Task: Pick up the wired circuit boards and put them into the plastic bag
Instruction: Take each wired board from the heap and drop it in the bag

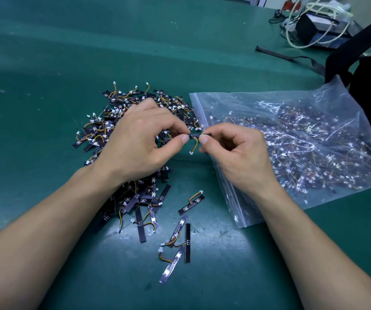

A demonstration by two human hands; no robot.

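A pile of small black wired circuit boards (117, 113) with orange-yellow wires and white plugs lies on the green table, partly hidden under my left forearm. My left hand (139, 139) and my right hand (233, 151) each pinch one end of a single black board (193, 136) held level just above the table, its wire and plug dangling below. A clear zip plastic bag (291, 139) lies to the right, holding many more boards; its open edge sits right behind the held board. Several loose boards (180, 238) lie nearer to me.
A green mat (46, 86) covers the table. A black bag with a strap (358, 63) stands at the far right, behind the plastic bag. A dark box with white cables (318, 25) sits at the back right corner.
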